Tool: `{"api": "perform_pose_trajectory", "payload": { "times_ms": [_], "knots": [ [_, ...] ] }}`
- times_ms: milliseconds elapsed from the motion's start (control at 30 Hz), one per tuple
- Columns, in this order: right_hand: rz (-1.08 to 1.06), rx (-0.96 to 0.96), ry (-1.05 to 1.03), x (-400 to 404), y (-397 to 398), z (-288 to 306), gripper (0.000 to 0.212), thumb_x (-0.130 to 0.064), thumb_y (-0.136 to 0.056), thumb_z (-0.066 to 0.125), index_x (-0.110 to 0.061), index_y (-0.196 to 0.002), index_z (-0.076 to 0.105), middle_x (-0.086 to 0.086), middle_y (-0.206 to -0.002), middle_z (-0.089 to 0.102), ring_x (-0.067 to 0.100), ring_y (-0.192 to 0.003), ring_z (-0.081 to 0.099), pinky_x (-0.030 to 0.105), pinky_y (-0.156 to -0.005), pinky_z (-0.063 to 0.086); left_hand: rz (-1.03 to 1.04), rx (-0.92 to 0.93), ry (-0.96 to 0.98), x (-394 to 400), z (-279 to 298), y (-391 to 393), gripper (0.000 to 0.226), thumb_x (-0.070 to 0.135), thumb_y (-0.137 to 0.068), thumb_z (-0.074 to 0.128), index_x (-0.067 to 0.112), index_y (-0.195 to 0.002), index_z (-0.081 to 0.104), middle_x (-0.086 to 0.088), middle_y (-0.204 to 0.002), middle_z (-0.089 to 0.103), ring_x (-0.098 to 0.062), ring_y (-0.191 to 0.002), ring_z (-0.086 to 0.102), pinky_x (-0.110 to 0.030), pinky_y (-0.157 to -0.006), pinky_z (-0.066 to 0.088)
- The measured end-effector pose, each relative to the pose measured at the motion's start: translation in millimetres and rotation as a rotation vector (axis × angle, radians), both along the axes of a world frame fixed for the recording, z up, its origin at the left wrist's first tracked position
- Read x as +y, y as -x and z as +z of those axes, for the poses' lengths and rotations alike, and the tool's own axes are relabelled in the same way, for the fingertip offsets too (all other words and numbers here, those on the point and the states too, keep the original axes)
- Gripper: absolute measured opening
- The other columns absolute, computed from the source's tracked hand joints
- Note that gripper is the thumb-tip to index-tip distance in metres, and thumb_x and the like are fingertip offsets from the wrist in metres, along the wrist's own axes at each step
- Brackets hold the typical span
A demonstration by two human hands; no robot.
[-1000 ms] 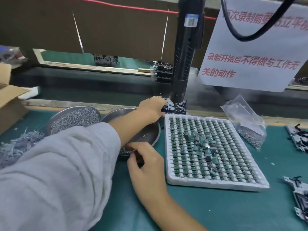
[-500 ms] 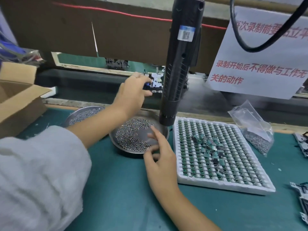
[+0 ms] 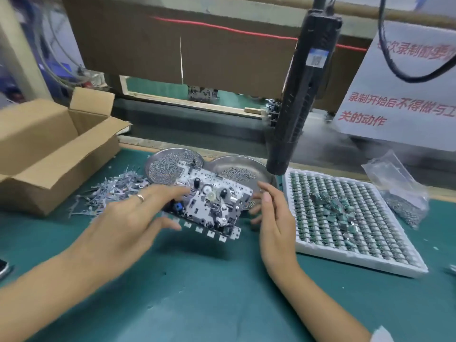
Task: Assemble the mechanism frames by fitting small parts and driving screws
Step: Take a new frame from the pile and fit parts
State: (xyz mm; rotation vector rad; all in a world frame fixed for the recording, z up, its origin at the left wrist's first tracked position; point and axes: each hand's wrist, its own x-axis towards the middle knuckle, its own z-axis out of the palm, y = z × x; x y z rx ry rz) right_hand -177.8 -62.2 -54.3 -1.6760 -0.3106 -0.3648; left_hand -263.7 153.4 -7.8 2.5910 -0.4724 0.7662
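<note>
Mechanism frame (image 3: pixel 212 202) between hands, label-free

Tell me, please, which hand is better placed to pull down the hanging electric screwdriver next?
Probably the right hand: it sits almost under the electric screwdriver, its fingers only lightly at the mechanism frame's edge, while the left hand holds the frame.

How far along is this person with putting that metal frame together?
Done: a mechanism frame, already carrying rollers and levers, is off the belt. In hand: the left hand holds it above the mat, the right hand beside it. Left: parts from the white tray, screws from the dishes, and the hanging screwdriver.
</note>
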Motion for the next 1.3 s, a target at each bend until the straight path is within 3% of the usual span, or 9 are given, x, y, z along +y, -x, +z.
{"api": "perform_pose_trajectory", "payload": {
  "times_ms": [133,267,400,534,634,968,1135,1235,1301],
  "knots": [
    [0.019,-0.232,0.11,-3,8,1,0.023,-0.027,-0.097,0.04,-0.028,-0.112,0.058,-0.009,-0.101,0.065,0.008,-0.096,0.06,0.032,-0.086,0.049,-0.072,0.008,-0.042,-1,-26,17,0.036,0.037,-0.081,0.059,0.021,-0.113,0.06,0.009,-0.104,0.07,-0.006,-0.061,0.064,-0.024,-0.06,0.05],
    [0.286,-0.613,0.585,-3,17,0,0.037,-0.036,-0.096,0.049,-0.006,-0.112,0.065,0.004,-0.106,0.064,0.019,-0.098,0.059,0.034,-0.084,0.048,-0.085,0.023,-0.07,-2,-39,14,0.034,0.045,-0.079,0.061,0.023,-0.104,0.068,0.014,-0.096,0.071,-0.007,-0.058,0.062,-0.02,-0.054,0.047],
    [0.41,-0.707,0.923,1,16,-4,0.044,-0.044,-0.087,0.063,-0.012,-0.117,0.065,0.003,-0.112,0.064,0.024,-0.099,0.057,0.038,-0.086,0.046,-0.074,-0.016,-0.152,7,-37,4,0.047,0.059,-0.079,0.06,0.025,-0.108,0.072,0.013,-0.099,0.071,-0.007,-0.061,0.064,-0.019,-0.052,0.046],
    [0.418,-0.677,0.931,0,14,-6,0.037,-0.037,-0.085,0.065,-0.014,-0.114,0.066,0.0,-0.11,0.064,0.023,-0.098,0.057,0.033,-0.087,0.042,0.197,-0.152,-0.141,26,-30,-10,0.037,0.046,-0.087,0.052,0.018,-0.095,0.075,0.006,-0.09,0.072,-0.016,-0.063,0.068,-0.025,-0.051,0.05],
    [0.409,-0.633,0.923,-1,14,-7,0.037,-0.034,-0.084,0.066,-0.015,-0.115,0.066,-0.001,-0.111,0.064,0.022,-0.101,0.057,0.031,-0.089,0.04,0.343,-0.112,-0.204,47,-35,-13,0.036,0.042,-0.083,0.05,0.014,-0.09,0.073,0.001,-0.082,0.067,-0.026,-0.077,0.064,-0.036,-0.066,0.049],
    [0.414,-0.581,0.907,-1,16,-5,0.036,-0.032,-0.083,0.069,-0.014,-0.113,0.067,-0.001,-0.112,0.064,0.022,-0.102,0.056,0.034,-0.09,0.043,0.338,-0.085,-0.291,69,-44,-16,0.041,0.041,-0.088,0.043,0.017,-0.08,0.075,0.003,-0.081,0.067,-0.026,-0.073,0.064,-0.035,-0.078,0.034],
    [0.416,-0.577,0.906,-1,17,-5,0.035,-0.032,-0.083,0.069,-0.014,-0.113,0.068,0.0,-0.112,0.064,0.022,-0.102,0.056,0.035,-0.089,0.044,0.354,-0.126,-0.119,66,-43,-17,0.039,0.042,-0.087,0.047,0.017,-0.081,0.076,0.003,-0.087,0.068,-0.025,-0.077,0.062,-0.029,-0.087,0.03],
    [0.416,-0.575,0.905,-1,17,-4,0.035,-0.032,-0.083,0.069,-0.013,-0.112,0.068,0.0,-0.112,0.064,0.023,-0.102,0.056,0.036,-0.089,0.045,0.376,-0.145,-0.013,65,-38,-18,0.035,0.041,-0.087,0.051,0.017,-0.082,0.076,0.002,-0.089,0.069,-0.024,-0.079,0.061,-0.034,-0.084,0.032],
    [0.42,-0.571,0.906,-1,18,-3,0.035,-0.031,-0.083,0.07,-0.013,-0.112,0.068,0.001,-0.112,0.064,0.023,-0.102,0.056,0.037,-0.088,0.046,0.418,-0.177,-0.09,65,-34,-20,0.034,0.038,-0.089,0.051,0.015,-0.083,0.075,-0.001,-0.089,0.07,-0.028,-0.076,0.063,-0.036,-0.078,0.033]
  ]
}}
